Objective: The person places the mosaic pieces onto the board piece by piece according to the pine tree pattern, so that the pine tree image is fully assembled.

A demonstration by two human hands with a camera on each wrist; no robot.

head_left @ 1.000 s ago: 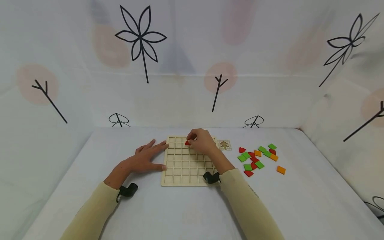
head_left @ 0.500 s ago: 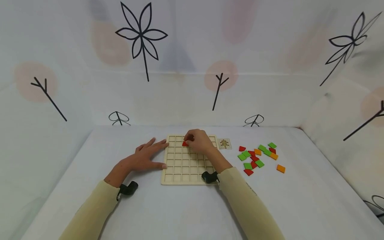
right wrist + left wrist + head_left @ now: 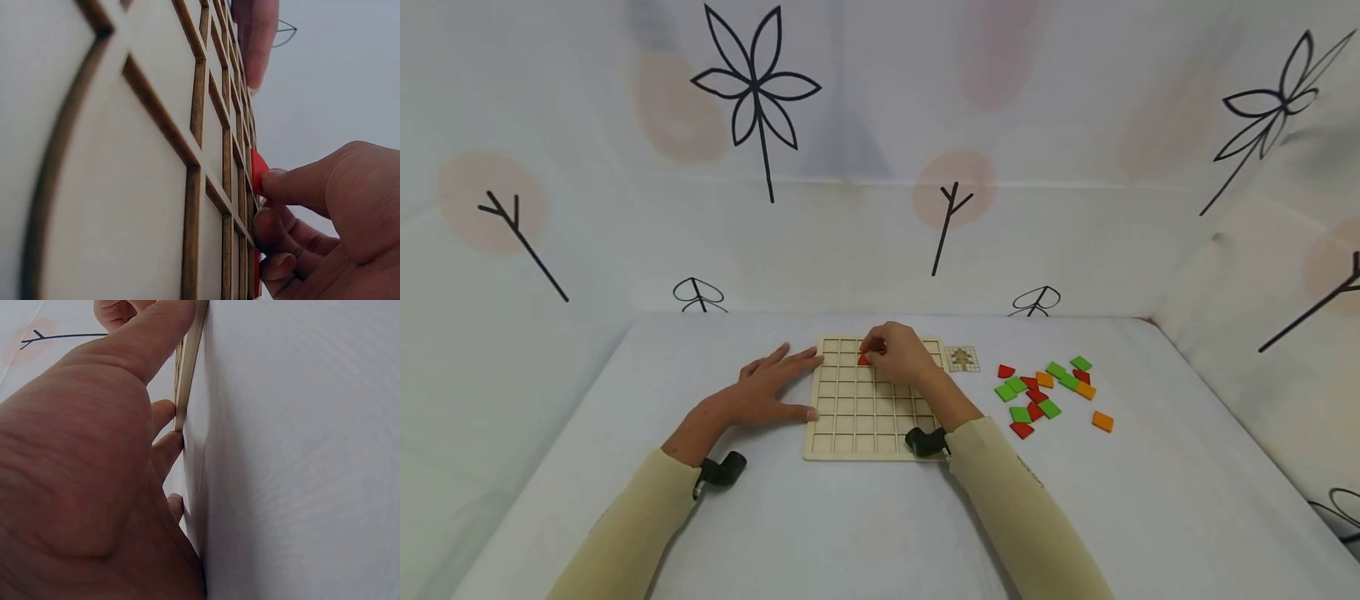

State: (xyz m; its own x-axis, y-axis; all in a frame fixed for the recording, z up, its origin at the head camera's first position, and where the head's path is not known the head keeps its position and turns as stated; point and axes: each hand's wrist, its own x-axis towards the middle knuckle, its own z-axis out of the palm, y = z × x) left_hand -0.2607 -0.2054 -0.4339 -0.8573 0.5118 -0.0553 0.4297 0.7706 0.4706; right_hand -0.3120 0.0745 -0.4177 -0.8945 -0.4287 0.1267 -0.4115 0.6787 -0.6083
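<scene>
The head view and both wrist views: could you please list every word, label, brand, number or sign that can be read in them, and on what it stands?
There is no readable text in any view.
Right sleeve: small dark marks, perhaps lettering, too small to read.
Small card: a tree-like pattern on a grid; any writing would be too small to read.
Grid board and loose tiles: none visible.

Right of my square beige wooden board [image 3: 853,425] lies a patterned card [image 3: 962,359]. Farther right sit flat red, green, orange tiles [image 3: 1068,382].
</scene>
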